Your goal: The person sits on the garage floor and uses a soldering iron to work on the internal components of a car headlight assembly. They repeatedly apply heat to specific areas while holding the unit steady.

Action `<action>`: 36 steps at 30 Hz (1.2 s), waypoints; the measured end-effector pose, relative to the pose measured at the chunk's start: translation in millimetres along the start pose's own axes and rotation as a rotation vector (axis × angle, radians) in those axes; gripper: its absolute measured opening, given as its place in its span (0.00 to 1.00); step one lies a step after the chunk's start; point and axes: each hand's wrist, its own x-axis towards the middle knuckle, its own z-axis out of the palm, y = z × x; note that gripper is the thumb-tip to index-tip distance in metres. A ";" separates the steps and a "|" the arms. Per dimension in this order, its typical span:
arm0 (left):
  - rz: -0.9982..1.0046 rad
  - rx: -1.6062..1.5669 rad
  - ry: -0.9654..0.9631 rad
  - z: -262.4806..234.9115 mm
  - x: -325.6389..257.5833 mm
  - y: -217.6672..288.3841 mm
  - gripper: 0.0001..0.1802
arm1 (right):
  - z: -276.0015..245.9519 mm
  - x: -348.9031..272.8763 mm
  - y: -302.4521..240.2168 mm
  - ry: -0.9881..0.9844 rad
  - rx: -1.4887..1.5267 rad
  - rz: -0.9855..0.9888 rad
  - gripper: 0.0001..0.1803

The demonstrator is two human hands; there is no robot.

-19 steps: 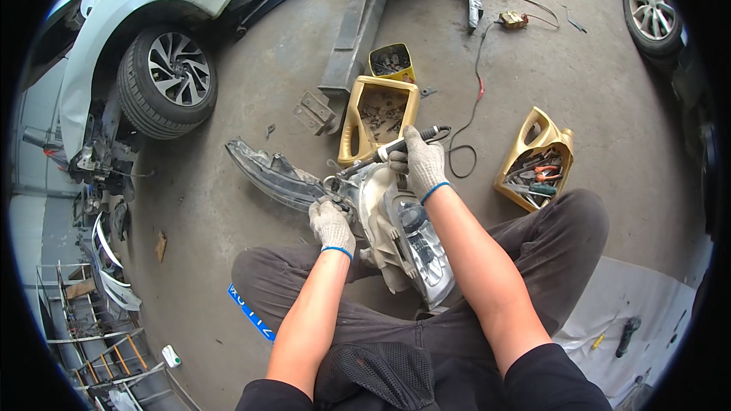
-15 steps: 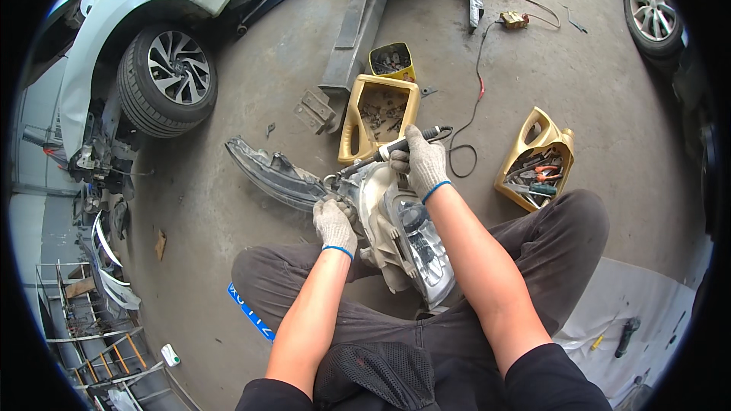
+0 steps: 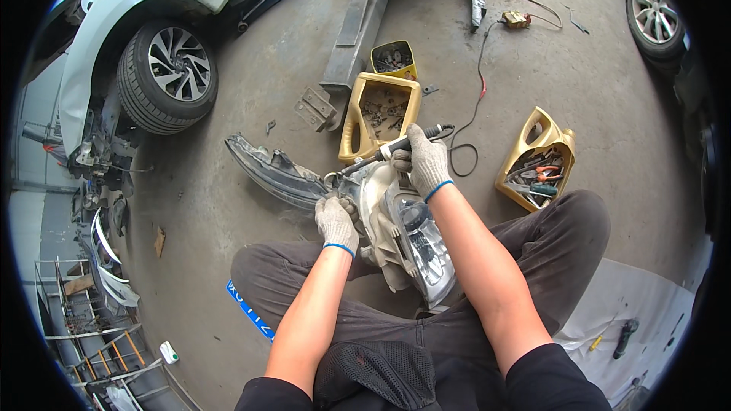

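A car headlight [image 3: 387, 232], with a beige back housing and clear lens, rests between my legs. A long, dark curved lamp piece [image 3: 274, 175] reaches out to its left; whether the two are joined I cannot tell. My right hand [image 3: 425, 158], in a knitted white glove, grips what looks like a soldering iron [image 3: 432, 132] by its dark handle, a black cord trailing from it. Its metal shaft slants down left to the headlight's upper edge. My left hand [image 3: 336, 221], also gloved, is closed at the headlight's left edge, close to the tip; its fingertips are partly hidden.
Beyond my hands stand a cut-open gold jug [image 3: 352, 141] of small hardware and a yellow tub [image 3: 394, 58]. Another gold jug [image 3: 533, 171] holds pliers and tools. A grey steel beam [image 3: 352, 38], a car wheel [image 3: 169, 76] and a power socket block [image 3: 516, 20] lie farther off.
Both hands keep nearly the same places and grips. The view has shifted very slightly; the soldering iron and headlight show no clear movement.
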 end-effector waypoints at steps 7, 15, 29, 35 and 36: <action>0.065 0.058 0.086 11.3 -7.3 -0.7 0.09 | 6.2 -11.6 -9.0 -0.007 -0.122 -0.100 0.17; 0.009 -0.063 -0.019 -5.4 4.9 -3.6 0.01 | 8.9 -13.7 -6.3 -0.035 -0.104 -0.143 0.17; -0.001 0.037 -0.040 -0.7 1.0 -0.4 0.08 | 0.5 2.5 2.9 0.033 0.027 0.029 0.19; 0.061 0.080 0.065 15.5 -11.4 1.1 0.08 | -2.8 4.8 5.1 0.054 0.059 0.042 0.19; 0.055 0.077 0.043 15.4 -12.2 2.2 0.08 | -3.6 5.7 5.8 0.050 0.069 0.045 0.19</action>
